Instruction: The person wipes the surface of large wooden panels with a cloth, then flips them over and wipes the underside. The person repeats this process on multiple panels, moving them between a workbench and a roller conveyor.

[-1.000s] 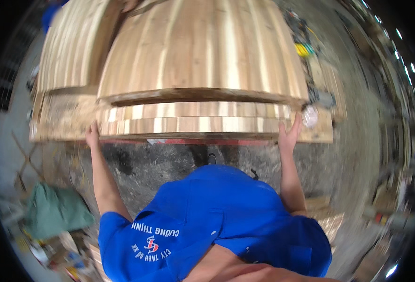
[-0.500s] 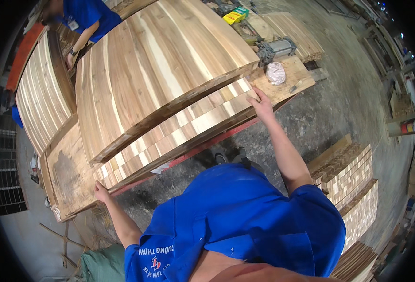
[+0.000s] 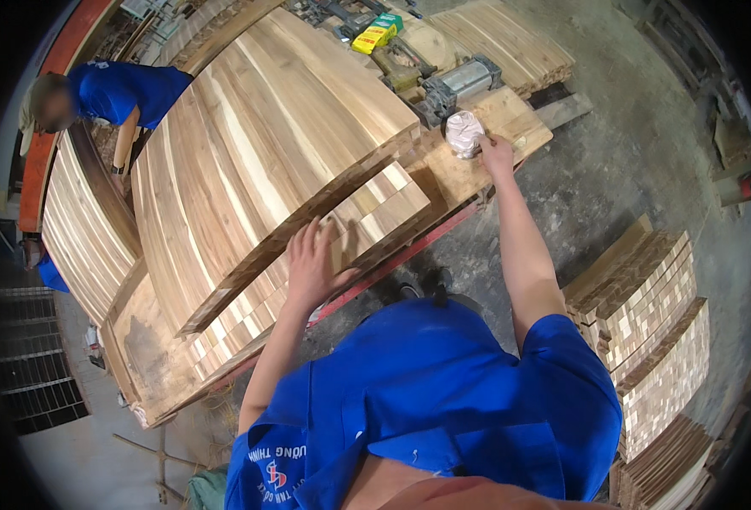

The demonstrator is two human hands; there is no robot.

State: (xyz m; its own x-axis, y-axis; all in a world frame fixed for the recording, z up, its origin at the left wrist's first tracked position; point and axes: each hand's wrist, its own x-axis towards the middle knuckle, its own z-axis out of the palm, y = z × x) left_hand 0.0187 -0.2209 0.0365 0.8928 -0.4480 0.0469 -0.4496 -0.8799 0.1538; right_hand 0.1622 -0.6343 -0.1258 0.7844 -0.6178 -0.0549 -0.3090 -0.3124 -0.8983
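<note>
right hand (image 3: 497, 158), in the head view, at the right edge of the crumpled white bundle (image 3: 463, 134); touching, it seems, but cannot tell whether grasping. bundle on the wooden surface (image 3: 515, 119), just beside the metal cylinder (image 3: 470, 78). left hand (image 3: 309, 263) released, with spread fingers over the laminated strips (image 3: 392, 209). best to wrap the bundle fully, clear of the cylinder, and rest the left palm lightly below the wide panel (image 3: 273, 127).

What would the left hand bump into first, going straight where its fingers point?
Likely the upper wood panel, along its near edge; whether the left hand already touches it is unclear.
</note>
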